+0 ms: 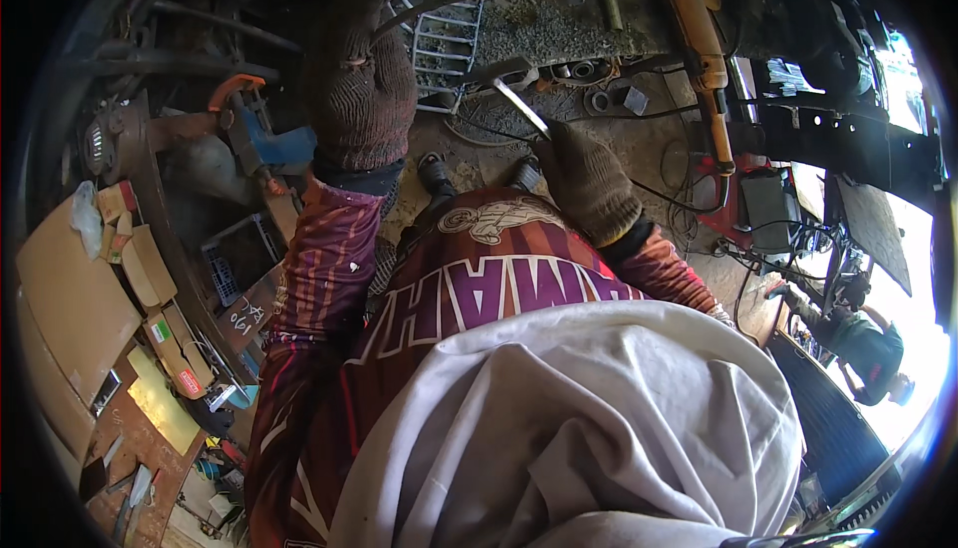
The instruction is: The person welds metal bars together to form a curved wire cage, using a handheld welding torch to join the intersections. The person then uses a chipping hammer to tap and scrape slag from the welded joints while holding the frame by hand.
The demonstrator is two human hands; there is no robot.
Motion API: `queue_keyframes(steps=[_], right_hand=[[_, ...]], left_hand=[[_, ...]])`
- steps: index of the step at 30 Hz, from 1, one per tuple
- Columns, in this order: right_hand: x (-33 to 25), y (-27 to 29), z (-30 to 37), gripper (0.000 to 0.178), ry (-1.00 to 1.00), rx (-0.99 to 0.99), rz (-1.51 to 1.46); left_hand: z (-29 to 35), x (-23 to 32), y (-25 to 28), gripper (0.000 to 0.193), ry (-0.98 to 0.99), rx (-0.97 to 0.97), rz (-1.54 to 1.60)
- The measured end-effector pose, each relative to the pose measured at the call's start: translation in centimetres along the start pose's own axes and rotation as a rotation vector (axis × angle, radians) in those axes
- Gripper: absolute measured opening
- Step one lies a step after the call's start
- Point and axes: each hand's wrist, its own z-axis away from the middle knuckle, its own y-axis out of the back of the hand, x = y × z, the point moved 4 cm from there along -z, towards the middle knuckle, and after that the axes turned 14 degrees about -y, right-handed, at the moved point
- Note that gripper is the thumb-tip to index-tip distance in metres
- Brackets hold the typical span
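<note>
My left hand (pixel 366 109), in a dark brown knitted work glove, is raised at the upper left of centre. Its fingers look curled, but what they hold is hidden in shadow. Right beside it a welded metal tube rack (pixel 449 44) with curved bars and a wire grid reaches up to the top edge. My right hand (pixel 591 184), gloved alike, is closed around a flat metal bar (pixel 521 109). The bar's bright length slants up and left toward the bench edge, its far end close to a dark tubular piece (pixel 517 73).
An orange angle grinder (pixel 699 39) hangs over the bench at the upper right, its cable trailing down. A blue vise (pixel 269 139) is mounted at left. Cardboard (pixel 75 288) and boxes lie on the left table. Another person (pixel 863 348) bends over at far right.
</note>
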Motion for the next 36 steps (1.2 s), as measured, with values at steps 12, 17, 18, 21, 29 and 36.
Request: queue_keyframes(steps=[12,17,18,21,29,36], right_hand=[[0.1,0.6,-0.6,0.021,-0.057,0.036,-0.209],[0.9,0.4,-0.6,0.021,0.061,0.087,-0.125],[1.0,0.4,-0.6,0.021,0.032,0.065,-0.151],[1.1,0.3,-0.1,0.022,0.058,0.083,-0.129],[-0.4,1.9,-1.1,0.025,0.102,0.242,-0.093],[0.9,-1.3,-1.6,0.029,-0.144,0.019,-0.074]], left_hand=[[0.3,-1.1,-0.8,0.031,0.124,0.071,0.262],[0.5,-0.7,-0.4,0.029,0.193,0.034,0.038],[0.4,-0.7,-0.4,0.029,0.174,0.101,0.153],[0.1,-0.4,-0.5,0.031,0.13,0.164,0.269],[-0.9,-0.8,-1.4,0.029,-0.003,0.183,0.308],[-1.1,-0.5,-1.8,0.031,-0.099,0.068,0.166]])
